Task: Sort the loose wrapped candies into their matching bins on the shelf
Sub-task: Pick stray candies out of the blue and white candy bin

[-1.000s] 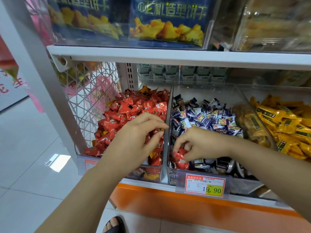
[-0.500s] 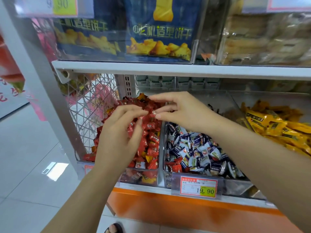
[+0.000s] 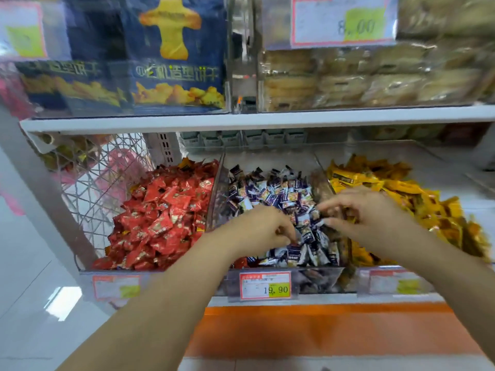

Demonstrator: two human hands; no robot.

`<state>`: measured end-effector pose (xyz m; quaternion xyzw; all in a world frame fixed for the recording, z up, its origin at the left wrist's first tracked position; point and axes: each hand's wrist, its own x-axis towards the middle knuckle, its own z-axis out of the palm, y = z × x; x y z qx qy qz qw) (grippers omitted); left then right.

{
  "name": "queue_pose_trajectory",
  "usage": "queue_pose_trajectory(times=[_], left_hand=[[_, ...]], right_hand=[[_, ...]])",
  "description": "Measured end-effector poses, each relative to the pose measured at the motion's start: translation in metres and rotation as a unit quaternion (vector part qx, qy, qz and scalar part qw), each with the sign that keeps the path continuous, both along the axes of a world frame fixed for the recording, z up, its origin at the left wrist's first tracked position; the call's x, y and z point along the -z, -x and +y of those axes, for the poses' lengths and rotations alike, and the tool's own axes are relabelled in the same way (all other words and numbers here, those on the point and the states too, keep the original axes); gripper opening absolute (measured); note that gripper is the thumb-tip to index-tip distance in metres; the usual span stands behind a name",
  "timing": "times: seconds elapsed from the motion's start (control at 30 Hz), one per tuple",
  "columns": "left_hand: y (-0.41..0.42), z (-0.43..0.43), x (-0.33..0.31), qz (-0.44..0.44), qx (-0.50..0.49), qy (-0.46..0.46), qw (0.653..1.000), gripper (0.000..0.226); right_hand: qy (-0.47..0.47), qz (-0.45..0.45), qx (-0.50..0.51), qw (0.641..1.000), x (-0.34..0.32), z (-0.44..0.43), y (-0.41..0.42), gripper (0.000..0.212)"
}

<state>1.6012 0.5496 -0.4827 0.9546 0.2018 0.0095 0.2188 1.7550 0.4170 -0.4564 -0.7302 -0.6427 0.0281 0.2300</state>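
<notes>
Three clear bins sit side by side on the lower shelf. The left bin holds red wrapped candies [image 3: 166,215], the middle bin [image 3: 318,281] holds purple-and-white candies [image 3: 276,194], and the right one holds yellow packets [image 3: 401,194]. Both hands are over the middle bin. My left hand [image 3: 263,231] reaches down with its fingers curled into the purple pile; I cannot see whether it pinches a candy. My right hand [image 3: 367,210] hovers at the bin's right side, fingers loosely stretched leftward and touching the candies. A stray red candy [image 3: 241,262] lies at the front left of the middle bin.
A price tag reading 19.90 [image 3: 265,286] hangs on the middle bin's front. A white shelf board [image 3: 241,120] runs close above the bins, carrying blue biscuit bags [image 3: 174,76] and wrapped pastries [image 3: 375,79]. A wire mesh panel [image 3: 107,183] closes the left side.
Both hands have left the red bin and come right and down to the middle bin. The right hand no longer holds a red candy. The view has shifted right and up.
</notes>
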Motion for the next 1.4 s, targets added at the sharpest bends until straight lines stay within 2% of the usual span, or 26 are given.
queue_pose_trajectory(times=[0.07, 0.2, 0.37, 0.47, 0.53, 0.63, 0.7, 0.87, 1.0, 1.03, 1.07, 1.17, 1.27, 1.33, 1.4], left_hand=[[-0.015, 0.004, 0.014, 0.047, 0.005, -0.027, 0.999, 0.025], [-0.028, 0.01, 0.027, 0.086, 0.008, -0.079, 0.993, 0.027], [-0.03, 0.007, 0.027, 0.083, 0.009, -0.113, 0.99, 0.026], [-0.023, 0.006, 0.017, 0.019, -0.009, -0.069, 0.997, 0.013], [-0.012, 0.003, 0.005, -0.032, -0.036, -0.008, 0.999, 0.004], [0.011, 0.0, -0.013, -0.105, -0.099, 0.097, 0.985, 0.009], [0.023, -0.002, -0.021, -0.138, -0.133, 0.114, 0.975, 0.006], [0.041, -0.004, -0.032, -0.246, -0.211, 0.055, 0.945, 0.011], [0.081, 0.009, -0.038, -0.376, -0.34, -0.046, 0.861, 0.017], [0.093, 0.016, -0.036, -0.392, -0.363, -0.067, 0.843, 0.016], [0.103, 0.023, -0.033, -0.383, -0.38, -0.078, 0.839, 0.011], [0.116, 0.029, -0.023, -0.27, -0.366, -0.124, 0.882, 0.021], [0.101, 0.018, -0.029, -0.279, -0.283, -0.154, 0.905, 0.022], [0.081, 0.005, -0.034, -0.247, -0.192, -0.108, 0.944, 0.019], [0.058, -0.005, -0.036, -0.125, -0.096, -0.036, 0.987, 0.016]], right_hand=[[0.01, -0.023, -0.028, 0.999, 0.01, -0.006, -0.002, 0.022], [0.031, -0.037, -0.052, 0.998, 0.016, -0.011, -0.009, 0.025], [0.02, -0.005, -0.057, 0.998, 0.014, -0.007, -0.014, 0.025], [0.018, -0.002, -0.051, 0.999, 0.013, -0.005, -0.013, 0.027], [0.017, -0.006, -0.045, 0.999, 0.013, -0.003, -0.011, 0.026], [0.019, -0.014, -0.041, 0.999, 0.013, 0.0, -0.005, 0.026], [0.027, -0.02, -0.039, 0.999, 0.012, 0.001, -0.002, 0.026], [0.039, -0.028, -0.024, 0.999, 0.011, 0.005, 0.003, 0.024], [0.044, -0.031, -0.027, 0.998, 0.01, 0.007, 0.007, 0.023], [0.044, -0.033, -0.029, 0.998, 0.011, 0.009, 0.008, 0.023], [0.045, -0.036, -0.032, 0.998, 0.011, 0.01, 0.009, 0.023], [0.051, -0.038, -0.032, 0.997, 0.012, 0.016, 0.012, 0.021], [0.049, -0.026, -0.033, 0.998, 0.011, 0.018, 0.013, 0.02], [0.051, -0.024, -0.032, 0.998, 0.011, 0.018, 0.013, 0.021], [0.045, -0.031, -0.03, 0.998, 0.012, 0.018, 0.013, 0.021]])
